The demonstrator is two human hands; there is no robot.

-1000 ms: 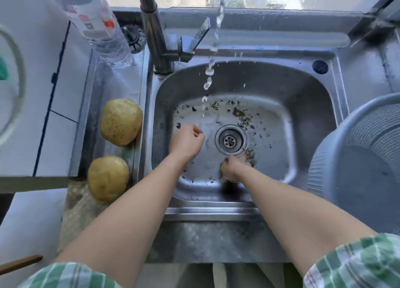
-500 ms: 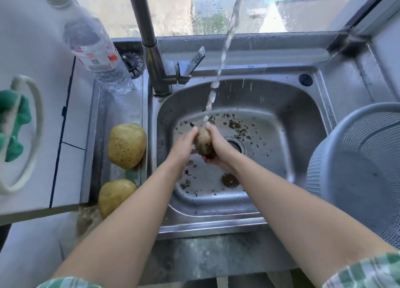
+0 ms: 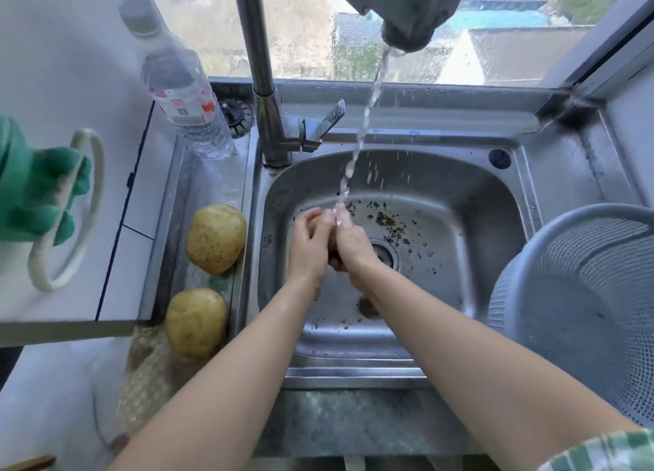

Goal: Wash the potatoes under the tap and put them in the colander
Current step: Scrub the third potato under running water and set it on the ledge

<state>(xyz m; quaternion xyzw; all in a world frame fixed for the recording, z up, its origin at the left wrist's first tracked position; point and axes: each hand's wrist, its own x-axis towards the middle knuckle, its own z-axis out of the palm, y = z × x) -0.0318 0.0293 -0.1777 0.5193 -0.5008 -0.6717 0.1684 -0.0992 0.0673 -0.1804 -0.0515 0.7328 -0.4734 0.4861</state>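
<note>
Over the steel sink (image 3: 488,223), my left hand (image 3: 309,240) and my right hand (image 3: 352,242) close together around a small potato (image 3: 332,247), which is almost wholly hidden between them. Water from the tap spout (image 3: 403,14) runs down onto my fingers. Two larger yellow potatoes lie on the ledge left of the sink, one farther back (image 3: 216,238) and one nearer (image 3: 195,323). A grey colander (image 3: 580,308) stands at the right of the sink with nothing visible inside.
The tap column (image 3: 263,92) with its lever rises behind the sink. A plastic water bottle (image 3: 184,95) stands at the back left. Green gloves (image 3: 33,187) hang on a white ring at the left wall. Dirt specks and the drain (image 3: 384,254) mark the sink floor.
My right hand picked the small potato off the sink floor. Both hands rose under the stream and have now closed round it, covering it.
</note>
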